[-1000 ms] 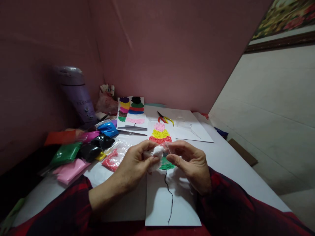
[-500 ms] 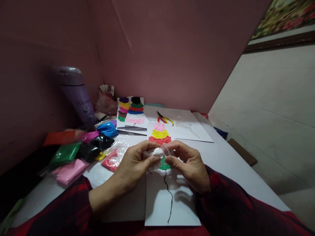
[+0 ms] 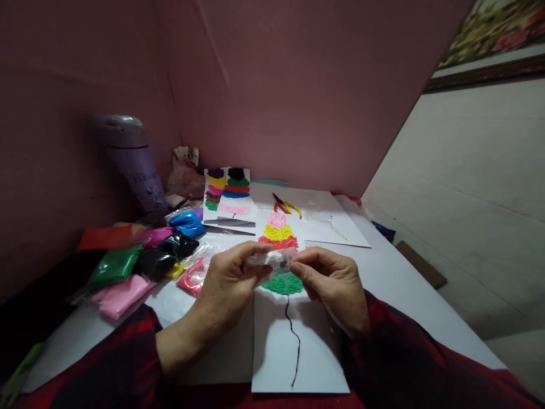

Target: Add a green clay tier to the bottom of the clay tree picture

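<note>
Between my hands is a small clear plastic bag (image 3: pixel 279 258) with white clay in it. My left hand (image 3: pixel 232 278) pinches the bag's left side between thumb and fingers. At its right edge, the thumb and fingertips of my right hand (image 3: pixel 332 281) grip the plastic. Below the bag lies a white card (image 3: pixel 272 352) decorated with textured clay bands in pink, yellow, red and green, with a thin dark wavy line running down from the green band (image 3: pixel 283 284). The bag and my hands hide the card's middle.
Bags of coloured clay (image 3: pixel 114 267) lie in a pile at the left. Behind them stands a purple bottle (image 3: pixel 138 170). Two decorated cards (image 3: pixel 234 193) lean at the back, near pliers (image 3: pixel 287 205) with red and yellow handles on a white board (image 3: pixel 340 218).
My right hand has moved slightly right and down, stretching the bag's edge away from my left hand. More of the green band shows beneath the bag.
</note>
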Demonstrator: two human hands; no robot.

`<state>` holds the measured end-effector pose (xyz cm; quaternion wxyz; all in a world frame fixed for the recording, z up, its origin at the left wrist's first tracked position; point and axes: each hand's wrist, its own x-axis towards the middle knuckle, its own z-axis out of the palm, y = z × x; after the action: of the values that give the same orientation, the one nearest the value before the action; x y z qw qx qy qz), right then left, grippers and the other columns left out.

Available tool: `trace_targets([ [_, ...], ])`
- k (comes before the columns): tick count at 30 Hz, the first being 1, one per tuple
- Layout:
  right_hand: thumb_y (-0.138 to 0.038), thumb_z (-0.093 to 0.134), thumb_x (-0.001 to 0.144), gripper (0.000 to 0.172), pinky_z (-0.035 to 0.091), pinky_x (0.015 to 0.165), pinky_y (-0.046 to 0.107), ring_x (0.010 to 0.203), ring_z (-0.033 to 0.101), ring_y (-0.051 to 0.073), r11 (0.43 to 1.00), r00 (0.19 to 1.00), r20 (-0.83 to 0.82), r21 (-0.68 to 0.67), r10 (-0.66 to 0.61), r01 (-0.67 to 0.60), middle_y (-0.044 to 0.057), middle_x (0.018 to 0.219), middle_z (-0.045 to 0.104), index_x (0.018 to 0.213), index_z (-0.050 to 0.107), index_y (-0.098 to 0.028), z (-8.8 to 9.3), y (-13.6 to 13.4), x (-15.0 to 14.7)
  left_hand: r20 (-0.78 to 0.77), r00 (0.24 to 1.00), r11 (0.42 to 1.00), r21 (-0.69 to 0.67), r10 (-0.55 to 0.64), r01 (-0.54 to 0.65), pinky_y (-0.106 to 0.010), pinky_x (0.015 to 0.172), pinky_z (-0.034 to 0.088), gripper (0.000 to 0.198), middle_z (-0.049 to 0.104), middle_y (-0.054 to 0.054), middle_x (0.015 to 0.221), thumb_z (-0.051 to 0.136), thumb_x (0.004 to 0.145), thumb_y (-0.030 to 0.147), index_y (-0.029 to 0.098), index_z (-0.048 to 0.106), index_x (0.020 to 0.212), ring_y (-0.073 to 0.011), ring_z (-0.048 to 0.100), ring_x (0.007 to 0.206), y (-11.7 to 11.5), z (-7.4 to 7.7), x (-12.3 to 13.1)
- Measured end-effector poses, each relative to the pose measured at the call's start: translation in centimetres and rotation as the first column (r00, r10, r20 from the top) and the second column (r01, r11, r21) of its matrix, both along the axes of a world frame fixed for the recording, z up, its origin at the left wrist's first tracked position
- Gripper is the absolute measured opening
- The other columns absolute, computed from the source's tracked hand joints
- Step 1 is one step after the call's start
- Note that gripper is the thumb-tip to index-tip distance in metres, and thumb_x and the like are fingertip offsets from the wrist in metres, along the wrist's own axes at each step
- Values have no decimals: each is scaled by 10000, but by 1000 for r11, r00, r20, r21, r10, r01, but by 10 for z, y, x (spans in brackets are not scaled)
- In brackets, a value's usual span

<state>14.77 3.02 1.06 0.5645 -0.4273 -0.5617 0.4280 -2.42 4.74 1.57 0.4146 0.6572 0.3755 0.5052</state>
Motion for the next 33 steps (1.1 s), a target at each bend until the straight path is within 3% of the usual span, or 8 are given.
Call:
trace_targets([
  [2, -282, 727, 734, 130, 266, 368, 195, 384, 369, 52, 999, 999, -28, -37, 22, -23, -67, 455, 467, 692, 671, -173, 1, -1, -1, -29, 999, 999, 31, 18, -17, -205, 622, 472, 163, 678, -2, 772, 662, 728, 123, 158, 693, 884, -116, 602, 696, 0, 0, -1],
  [6, -257, 751, 700, 112, 334, 391, 189, 452, 442, 63, 994, 994, -71, -55, 87, -91, -34, 557, 578, 783, 729, -186, 3, -1, -2, -67, 997, 997, 69, 32, -28, -211, 614, 466, 153, 671, 2, 757, 650, 741, 127, 160, 688, 885, -116, 596, 685, 1, -2, -2],
  [12, -260, 785, 662, 161, 522, 592, 295, 678, 616, 157, 998, 994, -105, -62, 14, -20, 27, 753, 700, 818, 776, -222, 2, 0, -1, -86, 996, 996, 85, 17, -10, -217, 625, 464, 146, 673, 2, 772, 639, 761, 147, 170, 682, 898, -119, 594, 694, 0, -4, -2],
  [18, -267, 805, 632, 181, 526, 735, 348, 812, 648, 196, 996, 993, -94, -51, 65, -70, 45, 859, 716, 810, 782, -249, -3, 3, 0, -144, 989, 999, 27, -35, 40, -242, 634, 462, 127, 677, -25, 791, 617, 763, 156, 154, 671, 879, -141, 593, 708, -2, -1, -3],
  [27, -229, 779, 638, 146, 448, 597, 269, 598, 519, 112, 994, 996, 18, -59, 91, -90, -23, 626, 612, 782, 762, -221, 0, 5, 2, -163, 984, 997, -12, -75, 74, -239, 604, 433, 133, 651, -22, 759, 602, 741, 159, 154, 659, 862, -140, 563, 679, -1, 0, -1],
  [33, -223, 785, 632, 100, 464, 613, 267, 615, 552, 115, 993, 996, -18, -77, 83, -84, -18, 647, 651, 722, 743, -211, 0, 5, 0, -188, 976, 994, 7, -106, 109, -236, 606, 435, 142, 649, -17, 748, 589, 737, 149, 159, 658, 860, -136, 564, 677, -3, 1, -1],
])
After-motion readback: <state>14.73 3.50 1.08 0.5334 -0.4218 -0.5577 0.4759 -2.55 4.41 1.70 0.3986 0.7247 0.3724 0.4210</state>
